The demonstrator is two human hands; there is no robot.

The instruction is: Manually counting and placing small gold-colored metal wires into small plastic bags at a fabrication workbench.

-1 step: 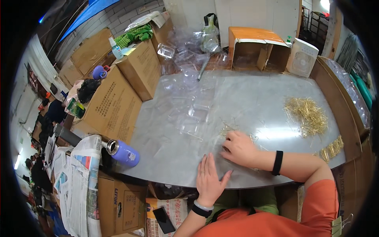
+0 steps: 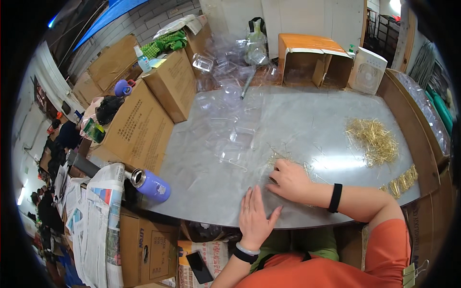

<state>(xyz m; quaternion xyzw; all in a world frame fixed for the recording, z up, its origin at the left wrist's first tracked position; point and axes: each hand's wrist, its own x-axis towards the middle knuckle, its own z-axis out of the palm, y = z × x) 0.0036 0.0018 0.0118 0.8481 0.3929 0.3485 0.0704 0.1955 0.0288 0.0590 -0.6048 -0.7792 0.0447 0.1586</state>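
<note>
Several thin, shiny gold wires (image 2: 278, 155) point mixed ways beyond my right hand (image 2: 291, 181), grip indiscernible from here; my left hand (image 2: 255, 221) lies flat.

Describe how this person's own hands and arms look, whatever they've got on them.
The left hand is ungloved, with a pale bangle and a black wristband below it. The right hand, also ungloved, has a broad black strap farther up its forearm; an orange sleeve ends near that elbow.
</note>
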